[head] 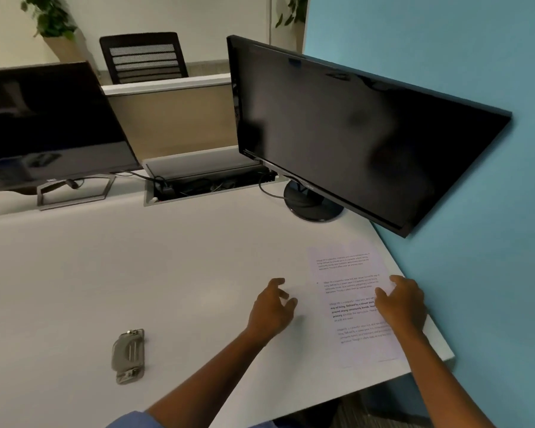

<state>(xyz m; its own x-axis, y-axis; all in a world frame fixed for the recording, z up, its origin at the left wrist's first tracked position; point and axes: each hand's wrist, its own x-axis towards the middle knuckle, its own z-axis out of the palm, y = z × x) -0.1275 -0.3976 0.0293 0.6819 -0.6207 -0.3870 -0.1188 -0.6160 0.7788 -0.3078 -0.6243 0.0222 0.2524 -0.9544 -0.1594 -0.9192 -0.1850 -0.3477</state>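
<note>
**Right hand on a printed sheet, left hand free beside it**

A printed sheet (pixel 349 273) lies flat on the white worktop (pixel 136 273), under and ahead of the right hand (pixel 403 304). It is turned a little askew, and its far end points toward the blue wall (pixel 476 72) beyond that hand. Blocks of text run down the page, one of them in bold near the right thumb.

The right hand rests on the sheet's right half. Its fingers are spread and bent, with the tips down on the paper. Whether they also catch the paper's edge cannot be told.

The left hand (pixel 271 307) is just to the left of the sheet, apart from it. Its fingers are loosely curled and hold nothing, and whether it touches the worktop is not clear. The two hands are apart, with the sheet's left half between them.

Well to the left of the left hand and nearer the person, a grey metal hole punch (pixel 128 355) lies on the worktop.

Beyond both hands stands a dark monitor (pixel 352 128) on a round foot, tilted and close to the wall. Farther left of it is an open cable tray (pixel 210 183) sunk into the worktop. Left of the tray is a second dark monitor (pixel 44 118).

Behind the low partition there is a black chair (pixel 144 57).

A blue sleeve (pixel 130 420) shows at the left arm's near end.
</note>
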